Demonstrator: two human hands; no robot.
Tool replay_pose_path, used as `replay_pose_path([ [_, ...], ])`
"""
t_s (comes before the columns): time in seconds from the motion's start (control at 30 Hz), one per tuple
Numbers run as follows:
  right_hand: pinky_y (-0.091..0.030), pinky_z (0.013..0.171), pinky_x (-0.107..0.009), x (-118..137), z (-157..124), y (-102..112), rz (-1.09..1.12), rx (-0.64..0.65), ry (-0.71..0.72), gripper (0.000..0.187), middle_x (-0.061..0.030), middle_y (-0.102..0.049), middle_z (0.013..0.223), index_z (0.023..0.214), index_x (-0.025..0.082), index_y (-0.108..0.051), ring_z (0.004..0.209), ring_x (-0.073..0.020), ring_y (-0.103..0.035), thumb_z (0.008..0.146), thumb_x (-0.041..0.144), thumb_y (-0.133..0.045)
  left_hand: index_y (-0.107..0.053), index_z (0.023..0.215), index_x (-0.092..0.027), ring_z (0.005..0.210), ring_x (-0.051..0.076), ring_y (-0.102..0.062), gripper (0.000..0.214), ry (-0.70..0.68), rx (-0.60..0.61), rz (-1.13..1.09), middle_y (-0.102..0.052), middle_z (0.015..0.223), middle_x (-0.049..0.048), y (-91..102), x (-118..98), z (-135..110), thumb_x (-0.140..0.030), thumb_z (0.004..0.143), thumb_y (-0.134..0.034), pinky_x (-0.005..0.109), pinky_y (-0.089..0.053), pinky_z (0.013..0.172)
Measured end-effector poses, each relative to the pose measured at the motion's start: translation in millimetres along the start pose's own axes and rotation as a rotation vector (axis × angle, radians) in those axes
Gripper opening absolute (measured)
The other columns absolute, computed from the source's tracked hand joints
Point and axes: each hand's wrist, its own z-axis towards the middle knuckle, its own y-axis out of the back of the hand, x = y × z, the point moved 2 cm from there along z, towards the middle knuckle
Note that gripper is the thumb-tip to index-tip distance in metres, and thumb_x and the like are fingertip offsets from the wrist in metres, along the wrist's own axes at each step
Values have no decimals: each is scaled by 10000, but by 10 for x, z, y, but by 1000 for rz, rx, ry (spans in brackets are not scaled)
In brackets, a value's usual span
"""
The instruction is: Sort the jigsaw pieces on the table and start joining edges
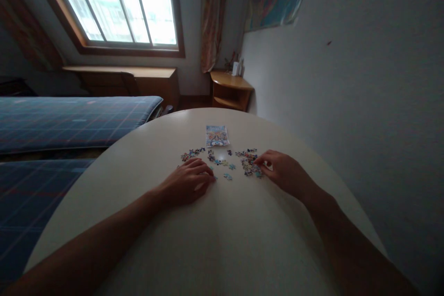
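Small jigsaw puzzle pieces lie in loose groups on the white round table (pixel 222 236). My left hand (pixel 192 178) rests palm down on the tabletop, thumb apart from the loosely bent fingers, its fingertips beside a few pale blue pieces (pixel 228 176). Partly behind that hand is a darker group of pieces (pixel 192 153). At the right, my right hand (pixel 277 169) pinches thumb and forefinger together at the edge of a dense pile of puzzle pieces (pixel 249 164). The piece at its fingertips is mostly hidden. Beyond the pieces lies a small picture sheet or packet (pixel 217 136) with a cartoon figure.
A bed or bench with a blue plaid cover (pixel 76 120) stands left of the table. A wooden corner shelf (pixel 231 81) and a desk (pixel 138 72) are at the back, under a bright window (pixel 118 4). The white wall (pixel 374 101) runs close along the right.
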Motion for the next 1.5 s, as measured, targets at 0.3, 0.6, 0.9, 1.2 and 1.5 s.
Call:
replay_pose_path([
  [0.3,-516,679,-252,-31,-2,-84,167,133,58,174,-28,-738,899,940,228,-756,753,-159,-673,840,180,-621,-663,1077,-243,1037,196,-605,225,-13,-3,-1,-688,1082,52,-3,7,-9,-170,914,-526,407,-458,1006],
  [0.6,-532,842,-319,-230,-39,-42,98,147,22,285,-25,-731,1043,956,249,-759,909,-192,-688,819,81,-574,-664,1085,-239,1043,194,-605,235,-19,-13,-8,-690,1085,49,-11,10,-13,-151,913,-530,406,-462,1001],
  [0.9,-494,729,-272,-61,-63,-6,58,197,13,85,-32,-686,990,858,256,-772,799,-167,-655,826,234,-696,-677,1091,-236,1072,186,-611,263,-63,15,-58,-711,1134,34,29,-27,14,-138,907,-517,393,-457,1029],
  [1.2,-419,653,-226,484,-91,-114,173,387,265,92,-2,-691,818,875,251,-784,674,-106,-607,837,239,-701,-564,1291,-228,1172,215,-564,401,-65,73,-122,-660,1242,60,4,-31,-11,-164,899,-514,418,-454,1044],
  [1.5,-439,781,-300,625,-38,-493,193,46,413,147,-35,-672,873,985,245,-745,813,-161,-602,911,324,-645,-643,1119,-232,1007,202,-601,258,-126,57,-112,-687,1070,43,60,-92,-11,-221,868,-586,390,-469,943],
])
